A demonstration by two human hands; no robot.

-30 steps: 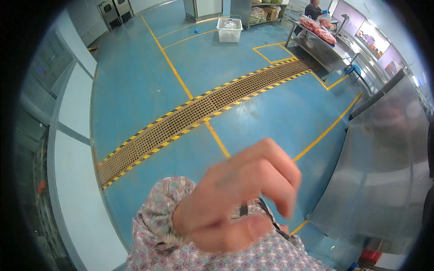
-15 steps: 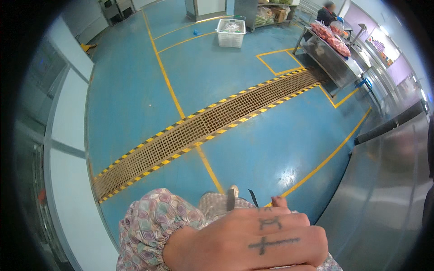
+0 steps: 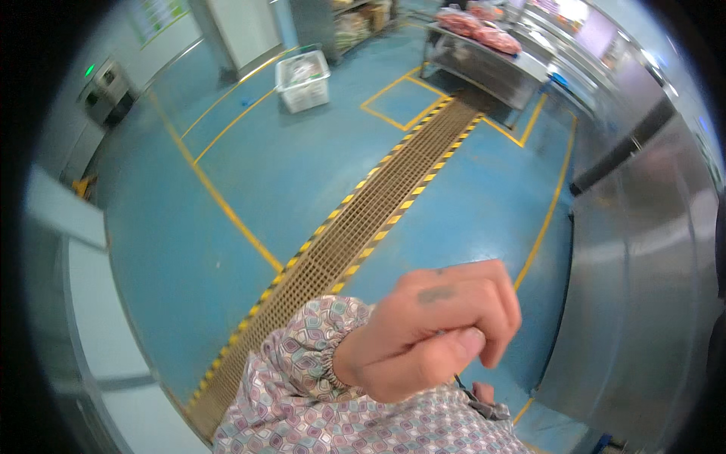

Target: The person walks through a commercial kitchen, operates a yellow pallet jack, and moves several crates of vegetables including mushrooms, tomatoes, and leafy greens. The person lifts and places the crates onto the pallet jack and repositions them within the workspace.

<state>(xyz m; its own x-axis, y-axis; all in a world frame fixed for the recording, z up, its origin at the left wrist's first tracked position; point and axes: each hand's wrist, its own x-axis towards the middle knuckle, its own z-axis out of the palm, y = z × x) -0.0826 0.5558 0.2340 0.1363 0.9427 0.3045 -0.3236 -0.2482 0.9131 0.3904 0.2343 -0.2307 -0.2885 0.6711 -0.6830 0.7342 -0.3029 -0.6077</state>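
My left hand (image 3: pixel 439 329) is raised in front of my body, its arm in a patterned sleeve (image 3: pixel 302 340) with a gathered cuff. Its fingers are curled and the thumb presses against the index finger. Whatever lies inside the fingers, if anything, is hidden. Dark markings show on the back of the hand. Below it, a small bit of skin, seemingly part of my right hand (image 3: pixel 484 392), peeks out beside a dark grey piece of material (image 3: pixel 493 411). Its fingers are mostly covered, so its grip cannot be made out.
A grated floor drain (image 3: pixel 378 193) with yellow-and-black edges crosses the blue floor (image 3: pixel 219 181). A white basket (image 3: pixel 302 83) stands farther off. Red bagged goods (image 3: pixel 484 34) lie on a steel table (image 3: pixel 491 68) at the far right. A steel surface (image 3: pixel 635 287) runs along my right.
The view has turned right, so basket and table shift left. My left hand has risen and rotated, now showing its thumb against the curled fingers. The drain runs more steeply across the picture.
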